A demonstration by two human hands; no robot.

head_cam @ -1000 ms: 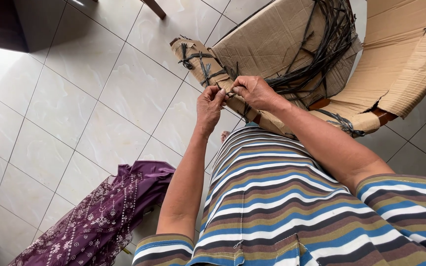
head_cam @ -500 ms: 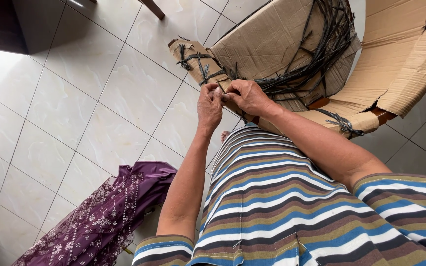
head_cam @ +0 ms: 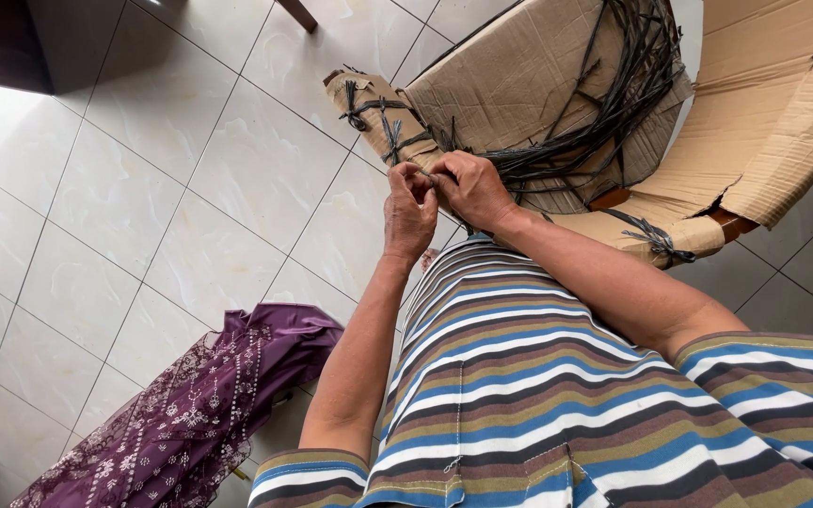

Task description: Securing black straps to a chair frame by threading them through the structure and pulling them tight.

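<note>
My left hand (head_cam: 409, 209) and my right hand (head_cam: 470, 187) meet at a dark strap (head_cam: 428, 175) on a cardboard-wrapped chair frame (head_cam: 538, 85). Both hands pinch that strap between thumb and fingers, close to the wrapped armrest (head_cam: 369, 105), which carries knotted dark ties (head_cam: 393, 141). A bundle of loose dark straps (head_cam: 604, 113) runs from my hands up across the cardboard. My striped shirt fills the lower right and hides what lies under my arms.
A purple embroidered cloth (head_cam: 190, 414) lies on the pale tiled floor (head_cam: 143, 188) at the lower left. More torn cardboard (head_cam: 783, 122) wraps the chair's right side, tied by another dark strap (head_cam: 656, 235). Dark furniture (head_cam: 11, 38) stands at the top left.
Both hands stay at the same spot on the strap. The fingers have shifted slightly and drawn closer together.
</note>
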